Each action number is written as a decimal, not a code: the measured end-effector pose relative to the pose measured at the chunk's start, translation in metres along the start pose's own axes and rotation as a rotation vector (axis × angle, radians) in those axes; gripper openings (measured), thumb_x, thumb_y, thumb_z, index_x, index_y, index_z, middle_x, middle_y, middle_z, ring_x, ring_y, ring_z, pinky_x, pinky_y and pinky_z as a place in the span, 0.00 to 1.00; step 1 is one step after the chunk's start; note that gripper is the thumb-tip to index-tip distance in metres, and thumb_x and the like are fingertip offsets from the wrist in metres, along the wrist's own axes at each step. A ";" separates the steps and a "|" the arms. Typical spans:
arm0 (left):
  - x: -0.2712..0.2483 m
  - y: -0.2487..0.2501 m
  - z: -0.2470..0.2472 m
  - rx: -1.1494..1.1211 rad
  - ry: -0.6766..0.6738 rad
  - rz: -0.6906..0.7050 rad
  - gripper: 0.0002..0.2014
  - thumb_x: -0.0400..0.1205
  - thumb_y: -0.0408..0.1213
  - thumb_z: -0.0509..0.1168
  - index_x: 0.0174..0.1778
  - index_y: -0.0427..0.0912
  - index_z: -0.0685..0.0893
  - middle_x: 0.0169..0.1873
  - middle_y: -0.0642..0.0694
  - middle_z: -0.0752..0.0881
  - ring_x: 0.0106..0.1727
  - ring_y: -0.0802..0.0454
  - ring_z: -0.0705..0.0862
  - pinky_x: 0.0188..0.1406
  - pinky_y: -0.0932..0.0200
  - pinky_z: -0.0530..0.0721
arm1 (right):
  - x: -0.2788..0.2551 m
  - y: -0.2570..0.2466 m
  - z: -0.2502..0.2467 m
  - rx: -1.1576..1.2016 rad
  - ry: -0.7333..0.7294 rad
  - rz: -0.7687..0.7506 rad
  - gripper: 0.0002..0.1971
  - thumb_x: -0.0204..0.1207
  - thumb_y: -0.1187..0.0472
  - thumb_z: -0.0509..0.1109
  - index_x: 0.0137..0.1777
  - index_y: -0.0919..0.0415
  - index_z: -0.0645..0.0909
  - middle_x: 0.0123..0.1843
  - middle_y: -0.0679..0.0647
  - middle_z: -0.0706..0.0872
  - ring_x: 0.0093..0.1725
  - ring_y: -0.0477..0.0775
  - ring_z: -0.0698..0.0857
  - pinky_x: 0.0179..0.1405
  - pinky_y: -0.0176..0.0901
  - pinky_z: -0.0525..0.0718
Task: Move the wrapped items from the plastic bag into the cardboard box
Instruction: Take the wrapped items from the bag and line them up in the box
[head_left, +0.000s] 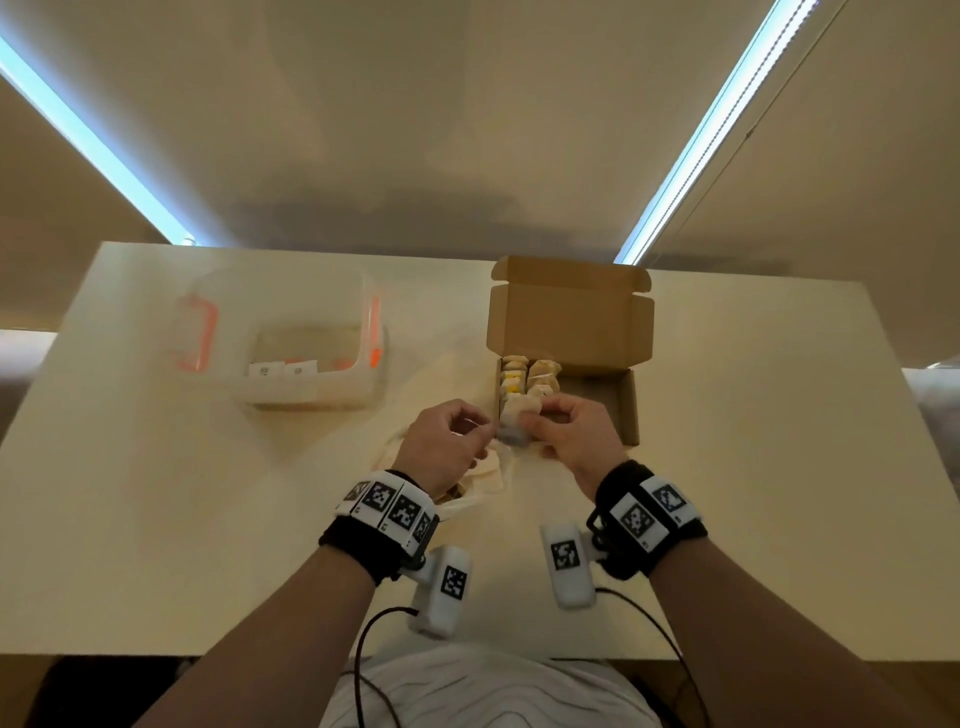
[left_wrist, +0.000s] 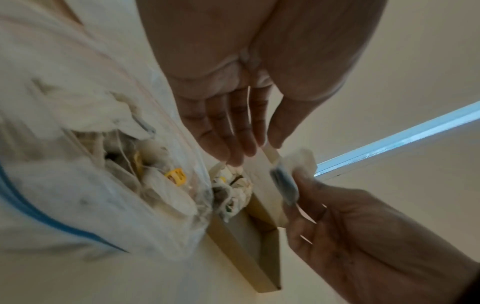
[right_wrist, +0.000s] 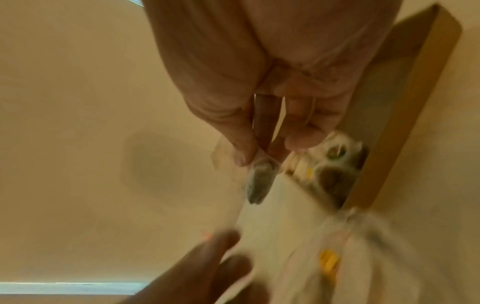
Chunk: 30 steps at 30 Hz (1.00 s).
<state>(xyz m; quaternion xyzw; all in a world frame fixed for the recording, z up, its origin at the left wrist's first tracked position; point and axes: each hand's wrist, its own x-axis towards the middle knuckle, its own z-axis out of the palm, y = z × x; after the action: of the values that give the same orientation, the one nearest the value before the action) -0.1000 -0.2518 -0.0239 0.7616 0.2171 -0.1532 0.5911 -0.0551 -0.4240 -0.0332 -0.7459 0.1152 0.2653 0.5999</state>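
Light, soft, crinkly wrapped tea bag (right_wrist: 258, 181), pinched at its top edge by right hand (head_left: 569, 434); left hand (head_left: 441, 447) loosely curled, empty.

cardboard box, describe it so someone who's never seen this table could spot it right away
On the pale table, look right of the clear plastic tub with orange clips. The cardboard box is the brown, shallow one with its lid standing open, wrapped items lined along its left side; it is the only brown thing there.
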 end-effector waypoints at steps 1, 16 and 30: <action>0.004 -0.005 0.000 0.065 0.021 -0.035 0.02 0.80 0.37 0.72 0.45 0.43 0.86 0.36 0.47 0.90 0.38 0.50 0.89 0.42 0.53 0.89 | 0.012 0.005 -0.010 -0.059 0.059 0.006 0.04 0.74 0.62 0.78 0.45 0.52 0.88 0.46 0.51 0.91 0.47 0.51 0.87 0.46 0.46 0.85; 0.009 -0.031 -0.017 0.632 0.058 -0.308 0.11 0.85 0.38 0.64 0.51 0.41 0.92 0.53 0.43 0.90 0.58 0.43 0.86 0.55 0.56 0.82 | 0.124 0.048 -0.028 -0.629 0.083 0.250 0.04 0.74 0.55 0.77 0.45 0.47 0.86 0.49 0.52 0.88 0.49 0.56 0.87 0.50 0.47 0.87; 0.017 -0.040 0.010 0.755 -0.064 -0.042 0.16 0.80 0.31 0.67 0.64 0.44 0.86 0.63 0.43 0.86 0.62 0.45 0.84 0.64 0.55 0.80 | 0.039 0.021 0.006 -0.907 -0.316 -0.120 0.06 0.78 0.53 0.74 0.53 0.49 0.86 0.51 0.47 0.87 0.51 0.49 0.85 0.49 0.37 0.80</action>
<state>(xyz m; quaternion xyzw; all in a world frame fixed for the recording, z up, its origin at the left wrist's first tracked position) -0.1059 -0.2506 -0.0681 0.9160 0.1424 -0.2584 0.2719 -0.0348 -0.4182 -0.0721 -0.8882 -0.1476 0.3638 0.2386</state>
